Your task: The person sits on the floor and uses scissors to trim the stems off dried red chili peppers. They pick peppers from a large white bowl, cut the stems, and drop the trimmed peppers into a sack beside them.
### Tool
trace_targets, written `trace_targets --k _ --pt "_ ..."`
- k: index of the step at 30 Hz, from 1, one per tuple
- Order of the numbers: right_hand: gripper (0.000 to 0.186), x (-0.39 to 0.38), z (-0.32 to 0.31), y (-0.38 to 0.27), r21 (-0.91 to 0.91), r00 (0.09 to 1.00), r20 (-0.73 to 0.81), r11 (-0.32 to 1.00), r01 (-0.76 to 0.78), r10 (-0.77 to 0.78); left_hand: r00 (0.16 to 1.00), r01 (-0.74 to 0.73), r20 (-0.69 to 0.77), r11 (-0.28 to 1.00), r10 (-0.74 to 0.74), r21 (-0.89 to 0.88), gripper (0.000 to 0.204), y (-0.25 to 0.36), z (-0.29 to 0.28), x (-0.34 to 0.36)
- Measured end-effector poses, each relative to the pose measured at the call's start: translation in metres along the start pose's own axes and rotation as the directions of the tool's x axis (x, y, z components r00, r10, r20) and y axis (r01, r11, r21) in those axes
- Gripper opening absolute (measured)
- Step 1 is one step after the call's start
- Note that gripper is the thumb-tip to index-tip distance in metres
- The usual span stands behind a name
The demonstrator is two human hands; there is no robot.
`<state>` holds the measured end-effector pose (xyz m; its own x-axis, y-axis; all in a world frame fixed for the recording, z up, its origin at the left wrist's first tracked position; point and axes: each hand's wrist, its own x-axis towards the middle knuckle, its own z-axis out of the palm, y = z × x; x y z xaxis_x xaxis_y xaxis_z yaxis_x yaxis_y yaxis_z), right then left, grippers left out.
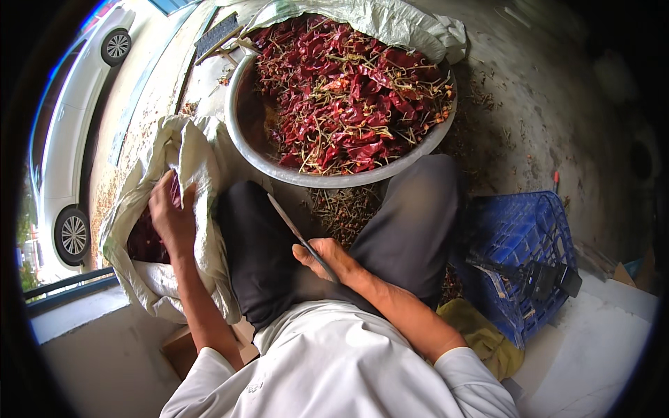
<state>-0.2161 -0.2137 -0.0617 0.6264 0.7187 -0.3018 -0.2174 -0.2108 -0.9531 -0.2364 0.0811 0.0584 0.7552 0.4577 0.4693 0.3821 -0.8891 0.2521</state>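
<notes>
My left hand (173,219) reaches into the mouth of a white woven sack (198,157) on my left. Its thumb and first finger are apart, with dark red dried chillies (145,237) showing beneath and beside them. In my right hand (333,259), above my lap, is a long, narrow, dark metal blade (284,215) pointing up and to the left; the fingers hide part of it. Beyond my knees stands a wide metal basin (320,180), heaped with red dried chillies (348,90) and pale stems.
Another white woven sack (390,24) lies over the basin's far rim. To my right a blue plastic crate (519,230) leans over, near an olive-green cloth (481,338). Stems and bits litter the floor (341,216) under the basin. A white car (70,132) is outside at left.
</notes>
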Motion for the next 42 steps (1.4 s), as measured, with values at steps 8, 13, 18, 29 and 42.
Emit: trace_targets --k 8,13,18,29,42 --pt "0.055 -0.009 -0.013 -0.022 0.228 0.99 -0.094 0.965 0.128 -0.109 0.808 0.286 0.59 0.872 0.003 -0.397 0.049 0.02 0.263 0.054" --pt "0.055 -0.007 -0.014 -0.017 -0.104 0.938 -0.159 0.95 0.294 -0.308 0.726 0.356 0.662 0.925 -0.186 -0.131 0.054 0.01 0.336 0.053" --pt "0.055 -0.005 -0.009 -0.004 -0.107 0.938 -0.164 0.951 0.29 -0.304 0.463 0.59 0.885 0.759 -0.039 -0.275 0.029 0.027 0.324 0.057" --pt "0.052 0.0 -0.004 -0.016 -0.121 0.912 -0.262 0.949 0.292 -0.314 0.793 0.566 0.608 0.423 -0.043 -0.708 0.025 0.032 0.23 0.078" --pt "0.06 0.004 -0.001 -0.023 -0.277 0.894 -0.395 0.956 0.102 -0.21 0.795 0.6 0.599 -0.025 -0.098 -0.8 0.024 0.053 0.164 0.043"
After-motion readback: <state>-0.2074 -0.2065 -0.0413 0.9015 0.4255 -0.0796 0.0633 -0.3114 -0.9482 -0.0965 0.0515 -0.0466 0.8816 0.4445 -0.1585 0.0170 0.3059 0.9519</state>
